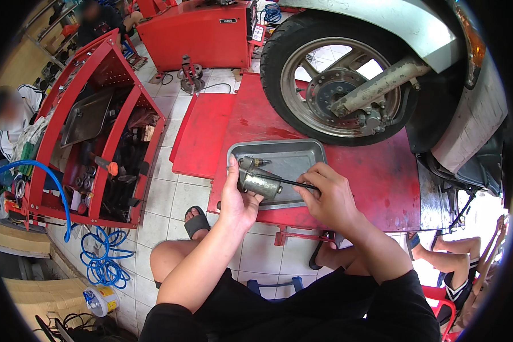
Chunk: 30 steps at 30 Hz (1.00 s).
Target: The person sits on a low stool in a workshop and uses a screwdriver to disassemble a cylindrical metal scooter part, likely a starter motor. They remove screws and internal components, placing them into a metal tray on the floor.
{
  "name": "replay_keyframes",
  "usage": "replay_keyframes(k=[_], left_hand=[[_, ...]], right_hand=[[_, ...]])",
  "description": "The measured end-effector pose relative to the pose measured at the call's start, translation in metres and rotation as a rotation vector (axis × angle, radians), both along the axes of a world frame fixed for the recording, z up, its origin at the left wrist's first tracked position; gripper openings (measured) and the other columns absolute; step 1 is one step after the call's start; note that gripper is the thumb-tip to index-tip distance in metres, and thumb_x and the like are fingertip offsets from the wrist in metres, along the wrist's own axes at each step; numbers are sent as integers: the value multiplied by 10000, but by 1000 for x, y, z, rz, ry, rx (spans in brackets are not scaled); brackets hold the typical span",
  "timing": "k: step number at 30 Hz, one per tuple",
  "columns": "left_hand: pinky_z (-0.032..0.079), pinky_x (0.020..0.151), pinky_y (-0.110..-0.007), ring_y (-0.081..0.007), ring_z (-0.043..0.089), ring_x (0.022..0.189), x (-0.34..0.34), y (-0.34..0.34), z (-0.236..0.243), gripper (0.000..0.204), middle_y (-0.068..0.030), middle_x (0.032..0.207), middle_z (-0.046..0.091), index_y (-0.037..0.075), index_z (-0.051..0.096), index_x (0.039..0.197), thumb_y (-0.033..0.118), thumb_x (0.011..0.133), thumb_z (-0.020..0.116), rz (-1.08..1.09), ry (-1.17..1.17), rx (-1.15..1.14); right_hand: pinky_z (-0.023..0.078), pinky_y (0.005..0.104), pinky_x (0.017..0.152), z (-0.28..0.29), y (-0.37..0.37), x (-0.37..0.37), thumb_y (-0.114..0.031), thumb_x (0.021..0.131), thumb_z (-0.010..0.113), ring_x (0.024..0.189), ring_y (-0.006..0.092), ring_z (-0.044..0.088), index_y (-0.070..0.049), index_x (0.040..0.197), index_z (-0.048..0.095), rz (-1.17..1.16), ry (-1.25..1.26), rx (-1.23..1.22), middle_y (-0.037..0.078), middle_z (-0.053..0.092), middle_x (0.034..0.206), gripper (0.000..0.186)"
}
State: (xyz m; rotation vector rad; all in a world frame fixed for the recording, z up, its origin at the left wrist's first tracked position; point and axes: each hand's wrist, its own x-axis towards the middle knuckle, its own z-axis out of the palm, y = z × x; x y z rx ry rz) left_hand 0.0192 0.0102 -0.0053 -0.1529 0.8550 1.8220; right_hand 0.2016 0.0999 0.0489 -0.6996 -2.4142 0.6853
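Note:
Over a grey metal tray (316, 154), my left hand (240, 202) is closed around a dull silver cylindrical metal part (261, 183), with my thumb along its left end. A smaller fitting (260, 162) shows at its upper end. My right hand (326, 191) pinches a thin black rod-like tool (293, 182), which reaches left to the metal part; whether its tip touches is unclear. The tray rests on a red lift platform (376, 188).
A motorcycle front wheel (336, 85) stands behind the tray. A red tool cart (85, 137) is left, with coiled blue hose (102, 256) below. A red machine (194, 37) is behind. Other people (8, 119) sit at left and lower right (456, 256).

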Motion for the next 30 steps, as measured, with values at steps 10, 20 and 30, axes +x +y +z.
replay_keyframes(k=[10, 20, 30], left_hand=[[547, 953, -497, -282, 644, 1073, 1, 0, 2, 583, -135, 1180, 624, 49, 538, 1244, 544, 946, 619, 30, 24, -31], [553, 934, -491, -256, 649, 1057, 1, -2, 1, 575, -120, 1154, 635, 48, 549, 1217, 544, 938, 633, 23, 38, -19], [560, 914, -512, -244, 661, 1030, 0, -3, 2, 535, -116, 1137, 646, 44, 577, 1173, 524, 945, 637, 38, 29, -25]], right_hand=[[488, 405, 530, -2, -5, 0, -67, 804, 768, 598, 306, 610, -29, 925, 675, -15, -16, 27, 91, 604, 877, 157], [524, 351, 604, -5, 0, -2, -72, 804, 782, 698, 274, 672, -11, 933, 693, -6, 35, -61, 121, 654, 807, 167], [497, 331, 597, 1, -5, -6, -12, 791, 774, 659, 227, 623, 10, 970, 703, 18, 30, -169, 120, 648, 787, 193]])
